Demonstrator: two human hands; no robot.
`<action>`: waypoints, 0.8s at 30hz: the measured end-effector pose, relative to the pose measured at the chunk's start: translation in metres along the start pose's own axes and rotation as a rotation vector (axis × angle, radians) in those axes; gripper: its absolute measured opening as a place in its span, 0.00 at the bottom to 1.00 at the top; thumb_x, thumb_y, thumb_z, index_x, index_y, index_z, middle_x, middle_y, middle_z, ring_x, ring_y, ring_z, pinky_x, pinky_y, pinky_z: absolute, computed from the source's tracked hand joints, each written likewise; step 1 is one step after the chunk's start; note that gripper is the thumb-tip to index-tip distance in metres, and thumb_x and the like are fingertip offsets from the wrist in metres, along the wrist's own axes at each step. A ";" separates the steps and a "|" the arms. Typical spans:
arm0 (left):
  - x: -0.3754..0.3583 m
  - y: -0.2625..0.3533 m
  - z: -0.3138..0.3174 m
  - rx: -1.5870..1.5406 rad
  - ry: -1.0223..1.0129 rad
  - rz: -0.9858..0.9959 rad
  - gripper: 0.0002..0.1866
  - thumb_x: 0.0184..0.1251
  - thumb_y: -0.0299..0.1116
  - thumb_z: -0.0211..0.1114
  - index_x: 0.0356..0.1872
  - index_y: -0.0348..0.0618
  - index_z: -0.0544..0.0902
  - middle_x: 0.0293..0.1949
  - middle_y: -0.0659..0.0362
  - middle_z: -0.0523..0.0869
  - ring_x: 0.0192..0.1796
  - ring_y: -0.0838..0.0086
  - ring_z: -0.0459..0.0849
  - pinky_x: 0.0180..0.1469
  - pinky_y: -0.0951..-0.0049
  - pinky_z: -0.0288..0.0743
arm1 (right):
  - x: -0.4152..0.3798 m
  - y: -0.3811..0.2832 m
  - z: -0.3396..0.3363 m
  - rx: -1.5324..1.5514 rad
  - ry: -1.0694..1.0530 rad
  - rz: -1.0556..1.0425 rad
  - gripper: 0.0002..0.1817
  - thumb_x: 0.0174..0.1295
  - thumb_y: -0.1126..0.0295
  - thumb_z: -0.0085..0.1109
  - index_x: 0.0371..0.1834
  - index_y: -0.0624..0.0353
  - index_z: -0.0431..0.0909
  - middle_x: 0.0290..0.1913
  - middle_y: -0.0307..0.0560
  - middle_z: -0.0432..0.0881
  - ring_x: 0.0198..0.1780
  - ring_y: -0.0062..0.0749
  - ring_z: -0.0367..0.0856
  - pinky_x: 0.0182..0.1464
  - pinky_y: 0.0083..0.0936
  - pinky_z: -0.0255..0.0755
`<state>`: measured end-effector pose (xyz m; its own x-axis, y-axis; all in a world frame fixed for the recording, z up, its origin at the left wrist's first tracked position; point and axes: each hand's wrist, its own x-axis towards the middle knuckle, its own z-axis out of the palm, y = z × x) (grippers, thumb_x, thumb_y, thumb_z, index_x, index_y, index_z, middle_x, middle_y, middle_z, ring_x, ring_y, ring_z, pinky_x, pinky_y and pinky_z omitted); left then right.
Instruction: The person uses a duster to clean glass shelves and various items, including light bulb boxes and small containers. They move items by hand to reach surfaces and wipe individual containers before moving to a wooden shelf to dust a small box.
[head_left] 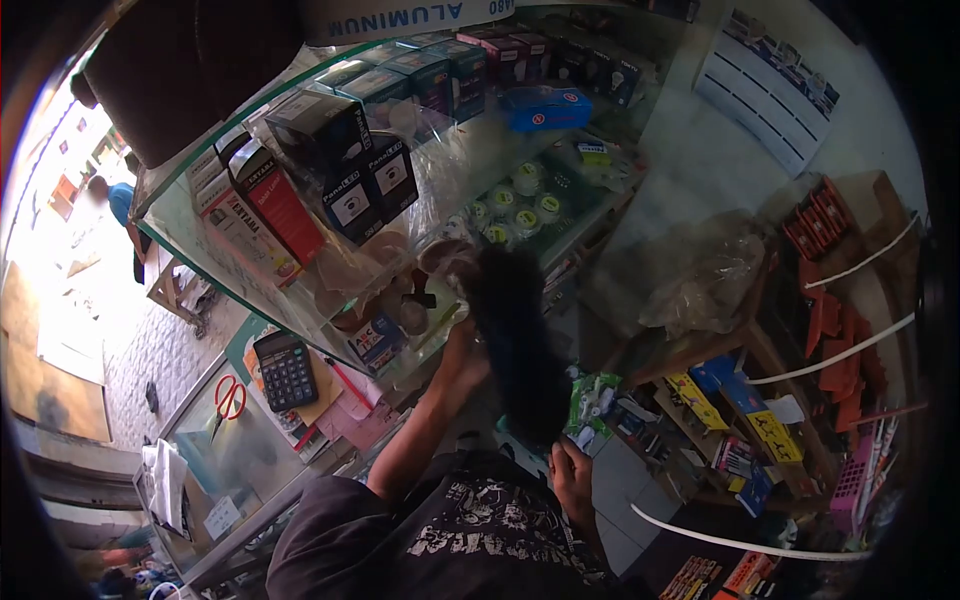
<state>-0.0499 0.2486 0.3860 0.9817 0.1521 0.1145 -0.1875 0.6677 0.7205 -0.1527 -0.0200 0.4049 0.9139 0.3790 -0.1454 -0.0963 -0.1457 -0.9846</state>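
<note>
My right hand (pixel 571 474) is closed around the lower end of a dark fluffy duster (pixel 520 350), low in front of my chest. The duster's head reaches up to the glass display case, blurred at its edges. Against the case's front side is my left hand (pixel 464 358), partly covered by the duster; its fingers are hidden or blurred. Just above it are round items in clear plastic (pixel 448 262). Boxed PanaLED bulbs (pixel 348 205) and a red lamp box (pixel 275 200) stand on the glass shelf nearby.
A calculator (pixel 286 370), red-handled scissors (pixel 229 398) and papers (pixel 365 425) lie on the lower glass counter. Wooden shelves (pixel 745 345) with small boxes stand at the right. A white cable (pixel 740 543) curves across the lower right. Another person (pixel 122 205) is outside at far left.
</note>
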 end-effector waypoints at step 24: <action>0.005 0.025 0.047 0.158 0.147 0.084 0.24 0.73 0.32 0.50 0.69 0.42 0.64 0.67 0.53 0.67 0.69 0.67 0.65 0.70 0.64 0.60 | -0.003 -0.001 0.012 0.017 0.019 0.030 0.11 0.70 0.70 0.49 0.30 0.65 0.69 0.22 0.33 0.62 0.25 0.14 0.58 0.26 0.19 0.54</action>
<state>-0.0482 0.2312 0.4367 0.9453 0.3145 0.0866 -0.2498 0.5271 0.8122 -0.1596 -0.0100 0.4055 0.9176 0.3575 -0.1736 -0.1307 -0.1412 -0.9813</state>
